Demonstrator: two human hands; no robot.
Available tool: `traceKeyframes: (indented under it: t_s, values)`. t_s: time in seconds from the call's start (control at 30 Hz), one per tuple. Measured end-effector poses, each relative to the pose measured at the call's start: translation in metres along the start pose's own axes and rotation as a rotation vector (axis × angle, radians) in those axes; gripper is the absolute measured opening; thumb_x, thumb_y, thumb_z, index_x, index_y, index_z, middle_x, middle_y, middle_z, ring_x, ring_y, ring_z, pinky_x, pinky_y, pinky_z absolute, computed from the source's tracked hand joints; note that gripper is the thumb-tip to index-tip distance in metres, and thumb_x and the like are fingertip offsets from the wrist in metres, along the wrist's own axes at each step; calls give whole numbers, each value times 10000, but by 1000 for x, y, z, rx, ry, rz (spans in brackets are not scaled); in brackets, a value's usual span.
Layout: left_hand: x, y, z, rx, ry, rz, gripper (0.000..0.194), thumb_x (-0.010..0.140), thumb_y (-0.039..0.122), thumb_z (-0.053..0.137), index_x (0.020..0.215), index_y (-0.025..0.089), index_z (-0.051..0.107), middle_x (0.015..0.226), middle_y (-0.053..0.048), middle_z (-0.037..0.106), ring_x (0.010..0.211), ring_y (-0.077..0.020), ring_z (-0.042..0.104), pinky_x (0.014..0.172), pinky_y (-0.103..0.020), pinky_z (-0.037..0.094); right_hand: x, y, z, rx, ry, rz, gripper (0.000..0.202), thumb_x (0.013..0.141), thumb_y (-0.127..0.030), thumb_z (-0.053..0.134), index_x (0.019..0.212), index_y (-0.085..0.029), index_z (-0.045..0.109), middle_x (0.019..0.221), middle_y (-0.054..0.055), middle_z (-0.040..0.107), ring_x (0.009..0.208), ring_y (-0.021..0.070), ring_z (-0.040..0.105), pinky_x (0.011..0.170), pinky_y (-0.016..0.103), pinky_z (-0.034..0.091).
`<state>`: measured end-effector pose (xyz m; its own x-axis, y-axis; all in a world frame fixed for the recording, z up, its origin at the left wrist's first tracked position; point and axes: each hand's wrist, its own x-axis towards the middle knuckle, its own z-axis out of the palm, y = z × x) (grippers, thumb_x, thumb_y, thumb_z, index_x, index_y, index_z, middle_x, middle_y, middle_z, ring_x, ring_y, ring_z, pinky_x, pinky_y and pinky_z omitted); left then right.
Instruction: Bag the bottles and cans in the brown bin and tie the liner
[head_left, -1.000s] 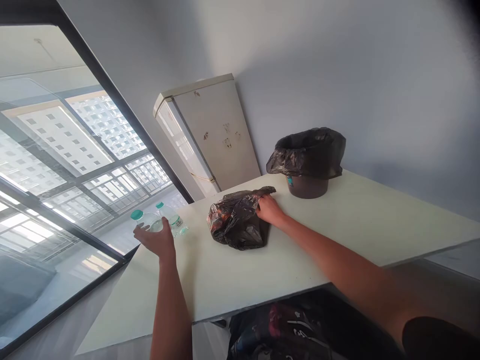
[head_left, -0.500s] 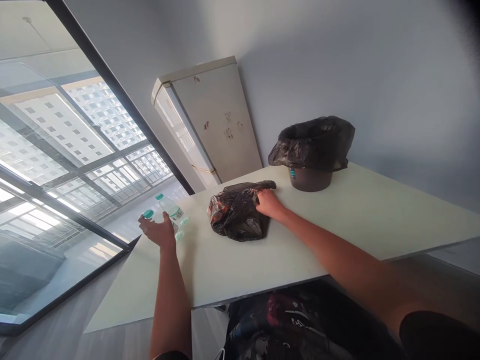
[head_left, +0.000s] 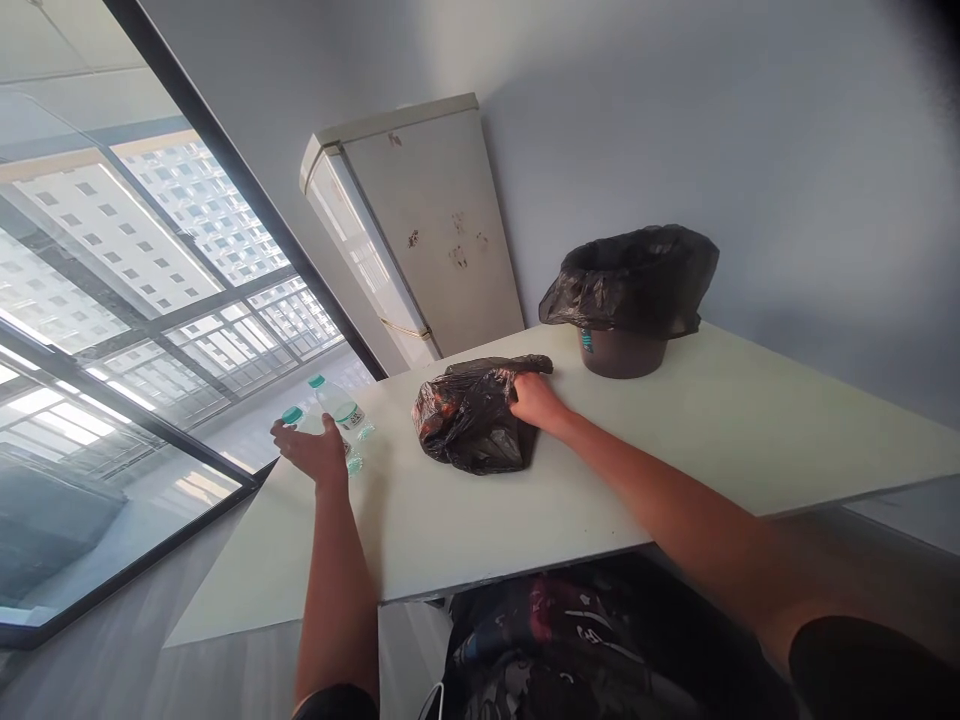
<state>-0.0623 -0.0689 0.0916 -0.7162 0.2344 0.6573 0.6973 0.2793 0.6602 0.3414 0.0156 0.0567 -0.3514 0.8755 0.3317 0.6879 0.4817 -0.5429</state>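
Note:
My left hand (head_left: 311,455) is at the left end of the table, thumb and fingers spread apart around the near side of a clear plastic bottle with a teal cap (head_left: 292,413). The hand hides most of that bottle, and I cannot tell whether it touches. A second clear bottle (head_left: 337,405) with a teal cap and a label stands just behind. My right hand (head_left: 538,402) is closed on the gathered edge of a black plastic bag (head_left: 476,425). The bag lies crumpled on the table, with something reddish-orange showing through its left side.
A dark bin lined with a black bag (head_left: 622,352) stands on the pale table (head_left: 765,420) at the back right. Behind the table is a white fridge (head_left: 427,230). A black-framed glass door (head_left: 150,330) is on the left, and a grey wall (head_left: 637,120) is behind.
The view has shifted slightly, so things sit a little higher in it. My left fingers look slightly wider apart beside the bottle. My right hand keeps its hold on the bag.

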Motion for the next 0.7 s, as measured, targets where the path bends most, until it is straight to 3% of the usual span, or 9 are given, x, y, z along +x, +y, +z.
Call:
traceKeyframes:
  t_s: [0.2,0.37,0.5,0.63,0.7]
  values:
    - [-3,6,-3,22,8,4,739,832,347,753,1424,105,383,1418,-238,511,1344,-389,523,1172,-577,423,-1,-4,3,-5,-57,2,156,834,-84,667,930,-99,790,977,197,807,927,289,754,824,283,533]
    - [-3,7,-3,23,-15,-25,796,833,366,755,1454,105,331,1447,-251,463,1368,-410,500,1177,-610,410,-4,-6,4,1,-84,-12,174,836,-92,684,970,-121,791,988,176,813,943,284,751,828,275,528]
    - [-3,8,-5,7,66,-2,834,829,412,749,1475,100,324,1455,-247,452,1383,-407,475,1182,-598,405,-3,-7,3,4,-71,9,130,867,-117,679,946,-122,782,1006,183,810,923,277,753,787,273,509]
    - [-14,26,-12,-96,212,228,547,957,354,586,1411,109,402,1394,-221,493,1364,-331,488,1200,-538,394,0,-6,4,17,-32,66,124,906,-182,691,830,-116,762,871,176,793,795,254,733,697,278,468]
    - [-31,41,-10,-211,155,411,350,1016,330,485,1304,132,494,1296,-193,547,1321,-304,525,1188,-521,410,1,-4,6,68,4,50,212,933,-253,697,766,-132,745,786,137,773,733,226,702,677,273,448]
